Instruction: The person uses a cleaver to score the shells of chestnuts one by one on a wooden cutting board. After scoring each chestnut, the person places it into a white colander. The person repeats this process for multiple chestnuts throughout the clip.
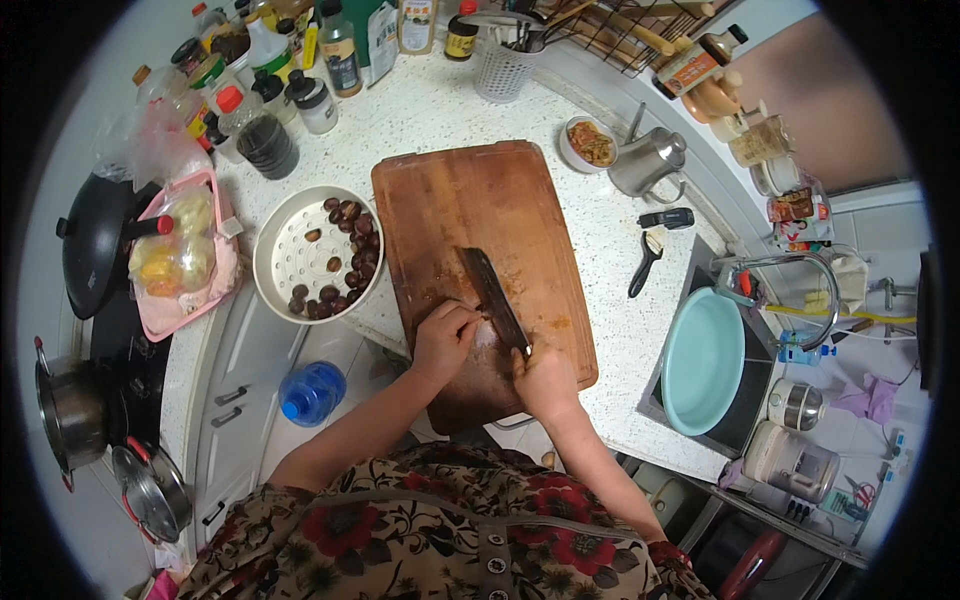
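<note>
My right hand [546,375] grips the handle of a dark-bladed cleaver [491,281], whose blade lies slantwise over a wooden cutting board [502,202]. Close to the blade's left side, the fingers of my left hand [448,337] are pinched together low over the board. A small brown thing [481,307] shows at these fingertips, mostly hidden; I cannot tell exactly what it is. Left of the board stands a round cream-coloured basin with holes in its base [289,225]. Several brown chestnuts [360,244] lie in it, mostly along its right and lower sides. Wet smears mark the board.
Bottles [341,56] and jars crowd the back left. A bowl of food [590,144], a steel pot with a spout [649,161] and a black peeler [645,262] lie to the right. A turquoise tub [705,360] sits in the sink. A pink basket [187,315] stands at left.
</note>
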